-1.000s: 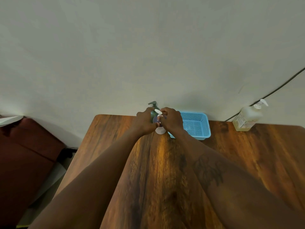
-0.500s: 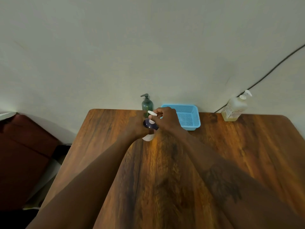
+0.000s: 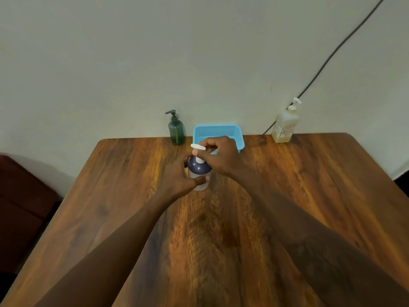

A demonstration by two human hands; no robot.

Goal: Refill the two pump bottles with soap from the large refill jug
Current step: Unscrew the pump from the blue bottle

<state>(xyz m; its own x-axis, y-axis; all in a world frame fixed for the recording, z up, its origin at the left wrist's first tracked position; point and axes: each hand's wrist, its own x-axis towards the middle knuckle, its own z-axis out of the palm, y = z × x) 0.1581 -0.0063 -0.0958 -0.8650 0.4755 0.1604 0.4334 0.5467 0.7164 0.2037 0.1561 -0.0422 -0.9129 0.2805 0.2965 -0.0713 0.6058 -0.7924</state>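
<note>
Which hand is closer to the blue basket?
Right. The right hand sits just before the light blue plastic basket; the left hand grips the dark-capped pump bottle, farther away.

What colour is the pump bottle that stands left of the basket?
The bottle is dark green with a black pump; only the head view shows it.

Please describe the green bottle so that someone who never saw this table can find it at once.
Follow the table to its far edge, at the wall. Left of the blue basket stands the green bottle. It alone is dark green with a black pump.
</note>
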